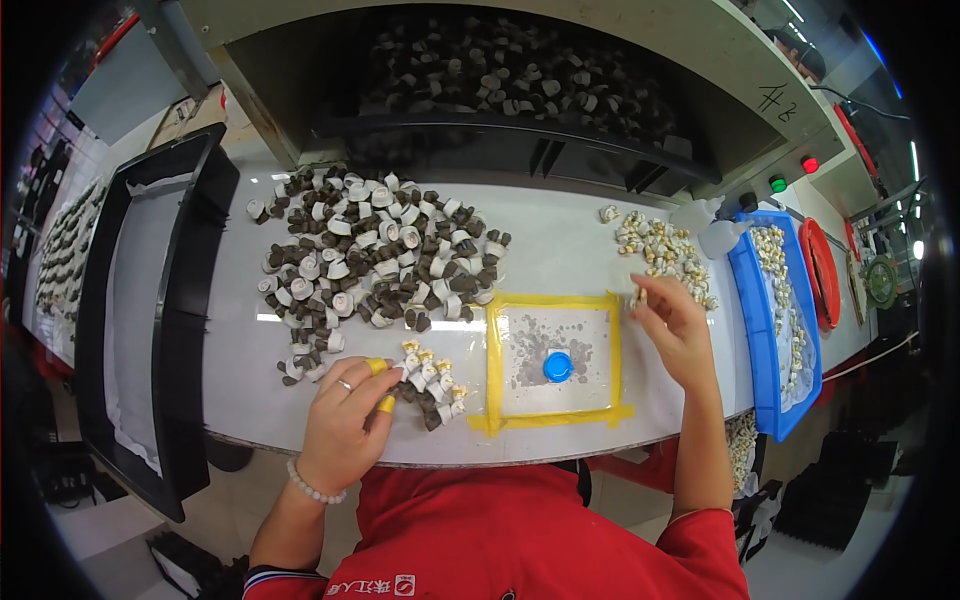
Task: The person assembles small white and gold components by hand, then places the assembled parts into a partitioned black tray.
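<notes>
My left hand (345,415), with yellow finger covers on its fingertips, is closed at the near end of a short row of small figurines (428,385). These have brown lower parts, white middles and white-and-gold tops. Thumb and finger pinch the leftmost figurine, partly hidden by them. Over on the right, my right hand (678,328) pinches a small white-and-gold piece (638,297) just beside a loose heap of similar pieces (665,248). Between my hands, a yellow-taped square (553,412) on the table carries grey smudges and a round blue cap (558,367).
A big pile of brown-and-white parts (375,250) covers the table's left half. A black tray (185,300) stands at the left edge, a blue tray (765,330) at the right. White squeeze bottles (722,238) stand beside it. A dark bin (520,150) spans the back.
</notes>
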Available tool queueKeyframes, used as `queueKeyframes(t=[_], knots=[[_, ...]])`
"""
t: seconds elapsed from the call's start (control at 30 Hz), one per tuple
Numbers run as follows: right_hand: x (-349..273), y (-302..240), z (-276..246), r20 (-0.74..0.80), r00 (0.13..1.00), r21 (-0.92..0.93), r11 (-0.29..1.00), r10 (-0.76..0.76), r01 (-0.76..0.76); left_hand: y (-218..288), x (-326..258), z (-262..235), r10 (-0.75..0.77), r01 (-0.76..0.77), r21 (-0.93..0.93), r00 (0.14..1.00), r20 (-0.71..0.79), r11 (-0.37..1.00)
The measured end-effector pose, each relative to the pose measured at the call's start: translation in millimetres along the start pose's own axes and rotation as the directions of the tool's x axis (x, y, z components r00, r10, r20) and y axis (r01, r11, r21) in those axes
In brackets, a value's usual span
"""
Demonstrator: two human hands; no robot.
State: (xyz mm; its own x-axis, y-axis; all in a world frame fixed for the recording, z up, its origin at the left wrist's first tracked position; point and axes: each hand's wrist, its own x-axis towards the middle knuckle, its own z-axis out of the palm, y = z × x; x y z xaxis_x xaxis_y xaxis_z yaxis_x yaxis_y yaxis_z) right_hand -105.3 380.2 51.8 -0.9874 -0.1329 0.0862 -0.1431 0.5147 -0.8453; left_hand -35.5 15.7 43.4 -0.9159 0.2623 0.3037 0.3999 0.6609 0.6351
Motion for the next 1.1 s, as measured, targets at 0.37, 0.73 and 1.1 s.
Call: queueKeyframes(t=[0.37,0.73,1.1], knots=[[-52,4,22,-0.009,0.996,-0.07,0.994,-0.09,0.089,-13,7,-25,-0.063,0.113,0.378,0.988,-0.143,0.919],[-45,-3,11,0.078,0.97,-0.414,0.878,-0.23,0.242,-22,17,-24,-0.045,0.081,0.303,0.991,-0.124,0.95],[-30,-32,36,0.207,0.931,-0.302,0.886,-0.3,0.353,15,15,7,-0.332,0.194,-0.931,0.939,0.086,0.308]])
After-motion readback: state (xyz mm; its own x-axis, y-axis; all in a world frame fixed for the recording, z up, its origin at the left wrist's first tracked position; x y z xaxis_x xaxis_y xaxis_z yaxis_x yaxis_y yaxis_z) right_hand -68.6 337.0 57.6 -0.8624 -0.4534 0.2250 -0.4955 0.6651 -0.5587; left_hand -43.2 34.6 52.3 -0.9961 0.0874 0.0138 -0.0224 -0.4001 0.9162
